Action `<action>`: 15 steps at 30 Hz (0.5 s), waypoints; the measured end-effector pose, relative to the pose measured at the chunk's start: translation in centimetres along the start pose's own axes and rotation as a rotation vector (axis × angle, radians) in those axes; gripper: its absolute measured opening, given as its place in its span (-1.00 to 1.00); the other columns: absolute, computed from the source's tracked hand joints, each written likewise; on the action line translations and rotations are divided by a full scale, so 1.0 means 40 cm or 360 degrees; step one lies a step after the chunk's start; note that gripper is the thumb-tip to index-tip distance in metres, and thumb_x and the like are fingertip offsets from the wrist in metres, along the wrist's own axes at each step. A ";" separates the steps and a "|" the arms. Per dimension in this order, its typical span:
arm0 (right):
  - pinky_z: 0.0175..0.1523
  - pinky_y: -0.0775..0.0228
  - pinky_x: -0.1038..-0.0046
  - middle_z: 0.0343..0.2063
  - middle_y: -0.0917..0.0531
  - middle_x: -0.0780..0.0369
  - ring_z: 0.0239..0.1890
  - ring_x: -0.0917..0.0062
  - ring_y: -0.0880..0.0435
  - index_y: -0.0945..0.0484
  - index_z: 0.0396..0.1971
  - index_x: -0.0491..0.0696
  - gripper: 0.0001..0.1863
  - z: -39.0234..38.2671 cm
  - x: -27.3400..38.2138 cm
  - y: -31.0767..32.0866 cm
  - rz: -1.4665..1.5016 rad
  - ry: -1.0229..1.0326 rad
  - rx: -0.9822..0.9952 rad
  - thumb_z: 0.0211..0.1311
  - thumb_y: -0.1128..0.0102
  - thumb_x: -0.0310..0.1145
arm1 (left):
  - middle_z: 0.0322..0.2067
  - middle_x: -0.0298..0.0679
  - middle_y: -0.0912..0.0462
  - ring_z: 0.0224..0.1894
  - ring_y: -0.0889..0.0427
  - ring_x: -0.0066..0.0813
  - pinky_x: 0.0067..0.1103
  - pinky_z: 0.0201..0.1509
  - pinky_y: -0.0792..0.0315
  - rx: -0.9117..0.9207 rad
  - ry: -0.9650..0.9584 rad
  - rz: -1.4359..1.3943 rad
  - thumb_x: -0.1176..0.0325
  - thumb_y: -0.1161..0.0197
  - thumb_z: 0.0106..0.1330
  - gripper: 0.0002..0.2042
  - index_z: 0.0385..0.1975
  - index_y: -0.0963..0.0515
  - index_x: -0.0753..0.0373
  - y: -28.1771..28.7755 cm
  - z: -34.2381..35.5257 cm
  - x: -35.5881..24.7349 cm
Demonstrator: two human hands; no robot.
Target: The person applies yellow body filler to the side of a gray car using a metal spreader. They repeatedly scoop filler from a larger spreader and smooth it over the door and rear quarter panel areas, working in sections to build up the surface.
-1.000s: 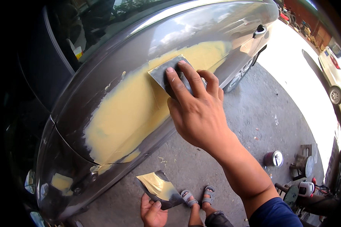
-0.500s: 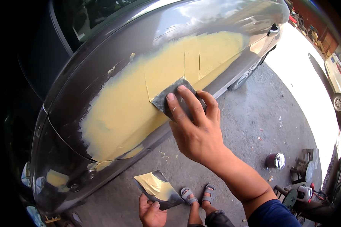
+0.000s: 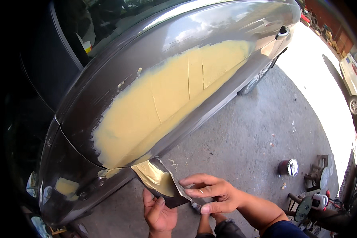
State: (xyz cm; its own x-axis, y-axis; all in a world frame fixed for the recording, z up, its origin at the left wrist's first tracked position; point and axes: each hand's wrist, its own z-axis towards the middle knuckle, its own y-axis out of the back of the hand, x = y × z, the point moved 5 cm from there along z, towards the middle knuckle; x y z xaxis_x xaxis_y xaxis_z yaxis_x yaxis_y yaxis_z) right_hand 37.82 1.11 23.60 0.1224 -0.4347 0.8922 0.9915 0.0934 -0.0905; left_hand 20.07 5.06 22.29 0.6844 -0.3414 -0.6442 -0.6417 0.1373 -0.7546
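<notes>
Left hand point(image 3: 160, 214) grips the board point(image 3: 176, 200), long axis 10 to 4 o'clock, by its lower edge. Right hand point(image 3: 219, 194), fingers and thumb closed on the spreader point(image 3: 181, 188), sits at the board's 3 o'clock; putty point(image 3: 150, 174) lies at the spreader's 10 o'clock. Patch point(image 3: 168, 93): 12 o'clock from the board. No legible writing

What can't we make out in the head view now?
Head view: left hand's grip, partly behind dark flat board.
Head view: feet below bare legs, mostly behind right hand and thin grey spreader.
Head view: white car's right part, cut off by dark fisheye rim.
</notes>
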 end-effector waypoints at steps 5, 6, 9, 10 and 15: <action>0.16 -0.28 0.19 0.19 -0.41 0.13 0.11 0.14 -0.38 -0.58 0.06 0.00 -0.46 0.000 -0.011 0.062 -0.1178 0.0000 0.0088 -0.03 -0.38 -0.37 | 0.26 0.01 -0.29 0.29 -0.32 -0.14 -0.17 0.37 -0.20 0.0102 -0.0103 0.0064 0.62 -0.01 0.20 -0.32 0.38 -0.01 0.31 -0.058 0.004 -0.050; 0.18 -0.25 0.16 0.19 -0.40 0.14 0.10 0.11 -0.35 -0.54 0.08 0.01 -0.43 0.031 0.015 0.080 -0.1384 -0.0017 -0.0069 -0.06 -0.37 -0.39 | 0.26 0.01 -0.29 0.29 -0.32 -0.14 -0.17 0.37 -0.20 0.0136 -0.0108 0.0096 0.62 0.00 0.20 -0.33 0.38 -0.01 0.31 -0.060 0.000 -0.057; 0.14 -0.22 0.12 0.24 -0.32 0.17 0.11 0.08 -0.29 -0.39 0.20 0.09 -0.36 0.173 0.090 0.112 -0.1886 0.0008 -0.0486 0.03 -0.30 -0.38 | 0.26 0.00 -0.29 0.30 -0.32 -0.13 -0.16 0.37 -0.20 0.0161 -0.0090 0.0115 0.63 0.00 0.19 -0.33 0.37 -0.02 0.31 -0.048 -0.016 -0.062; 0.13 -0.21 0.10 0.25 -0.29 0.17 0.12 0.08 -0.27 -0.34 0.24 0.11 -0.34 0.224 0.109 0.114 -0.2036 0.0000 -0.0548 0.06 -0.26 -0.37 | 0.26 0.00 -0.29 0.30 -0.32 -0.13 -0.16 0.37 -0.20 0.0151 -0.0084 0.0110 0.63 0.00 0.19 -0.33 0.37 -0.03 0.31 -0.039 -0.021 -0.064; 0.07 -0.24 0.08 0.24 -0.30 0.16 0.12 0.06 -0.28 -0.39 0.20 0.07 -0.45 0.384 0.183 0.094 -0.2323 0.0196 -0.0740 0.14 -0.16 -0.30 | 0.26 -0.08 -0.31 0.26 -0.36 -0.16 -0.18 0.32 -0.29 -0.0008 -0.0029 0.0098 0.61 -0.03 0.15 -0.32 0.36 -0.09 0.24 -0.006 -0.051 -0.057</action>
State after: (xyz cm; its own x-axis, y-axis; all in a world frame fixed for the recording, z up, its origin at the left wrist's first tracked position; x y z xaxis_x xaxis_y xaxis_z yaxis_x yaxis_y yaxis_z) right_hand 41.77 12.06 36.58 -0.9581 0.0329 0.2845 0.1697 -0.7352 0.6563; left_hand 17.96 3.89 24.19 0.6496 -0.3152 -0.6918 -0.6848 0.1526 -0.7126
